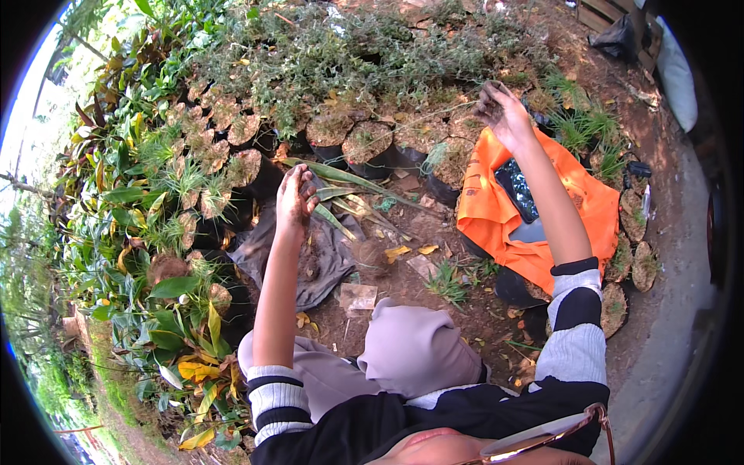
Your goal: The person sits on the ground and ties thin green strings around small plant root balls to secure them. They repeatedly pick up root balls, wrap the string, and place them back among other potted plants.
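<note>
My left hand (296, 197), soil-stained, is raised above a dark plastic sheet (319, 273) with soil on it. Its fingers are curled, and whether anything thin lies between them cannot be made out. Long green-and-yellow strap leaves (360, 185) lie on the ground just beyond it. Farther out on the other side, my dirty right hand (503, 113) pinches a thin pale-green strand (439, 110) that trails leftward over the potted plants. Beneath that forearm an orange cloth bag (485, 215) is spread over pots, with a dark smartphone (517, 189) on top.
Black-bagged pots (367, 145) stand in rows ahead, with small-leaved plants (349, 64) behind. Dense leafy plants (174, 290) crowd the left. Tangled green twine (437, 156) rests by the pots. My bent knee (412, 349) is in front. A paved strip (668, 325) runs along the right.
</note>
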The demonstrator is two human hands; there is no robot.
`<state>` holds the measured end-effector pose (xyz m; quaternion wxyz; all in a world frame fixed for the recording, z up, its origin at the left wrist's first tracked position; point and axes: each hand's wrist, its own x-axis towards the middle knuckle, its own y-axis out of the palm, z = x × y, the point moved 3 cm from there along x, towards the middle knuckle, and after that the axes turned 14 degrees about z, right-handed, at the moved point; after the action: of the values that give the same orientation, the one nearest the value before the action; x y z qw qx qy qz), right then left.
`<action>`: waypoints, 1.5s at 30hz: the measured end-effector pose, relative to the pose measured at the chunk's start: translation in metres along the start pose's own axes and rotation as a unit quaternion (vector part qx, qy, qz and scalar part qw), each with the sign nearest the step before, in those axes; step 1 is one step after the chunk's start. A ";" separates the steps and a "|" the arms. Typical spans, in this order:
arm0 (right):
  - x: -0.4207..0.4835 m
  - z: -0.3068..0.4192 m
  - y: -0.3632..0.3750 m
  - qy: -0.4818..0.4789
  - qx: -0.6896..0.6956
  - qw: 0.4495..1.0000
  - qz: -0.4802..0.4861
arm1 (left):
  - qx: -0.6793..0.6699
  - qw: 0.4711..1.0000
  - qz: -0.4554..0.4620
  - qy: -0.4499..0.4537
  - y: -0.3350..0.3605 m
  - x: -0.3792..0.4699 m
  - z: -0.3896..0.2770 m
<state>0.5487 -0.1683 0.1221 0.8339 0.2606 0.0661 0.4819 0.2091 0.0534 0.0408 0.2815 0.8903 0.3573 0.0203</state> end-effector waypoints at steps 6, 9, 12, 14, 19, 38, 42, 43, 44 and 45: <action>-0.015 0.038 -0.004 -0.035 -0.108 0.993 -0.021 | -0.118 0.985 -0.084 0.090 -0.027 0.015 0.015; -0.014 0.053 -0.037 -0.047 -0.161 0.983 -0.075 | -0.181 0.965 -0.164 0.097 -0.064 0.019 0.017; -0.016 0.074 -0.076 -0.072 -0.189 0.970 -0.135 | -0.190 0.958 -0.193 0.096 -0.089 0.015 0.017; -0.015 0.082 -0.079 -0.081 -0.177 0.971 -0.139 | -0.146 0.962 -0.219 0.079 -0.106 0.010 0.018; -0.021 0.076 -0.025 -0.030 -0.260 0.965 -0.018 | 0.081 0.987 -0.137 -0.003 -0.047 -0.001 0.020; -0.003 -0.007 0.111 0.086 -0.371 0.886 0.264 | -0.100 0.953 0.282 0.048 0.114 -0.005 -0.022; 0.007 -0.005 0.072 0.087 -0.384 0.892 0.221 | -0.167 0.952 0.245 0.079 0.082 -0.003 -0.035; 0.010 -0.004 0.061 0.089 -0.392 0.893 0.204 | -0.198 0.947 0.236 0.087 0.076 -0.004 -0.038; 0.014 -0.004 0.051 0.103 -0.412 0.886 0.186 | -0.203 0.954 0.201 0.096 0.068 -0.004 -0.041; 0.015 -0.003 0.043 0.099 -0.425 0.883 0.176 | -0.207 0.959 0.165 0.103 0.062 -0.004 -0.044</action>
<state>0.5230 -0.1376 0.1432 0.7555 -0.1601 -0.1095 0.6258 0.2340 0.0359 0.1102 0.4141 0.8522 0.2201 0.2322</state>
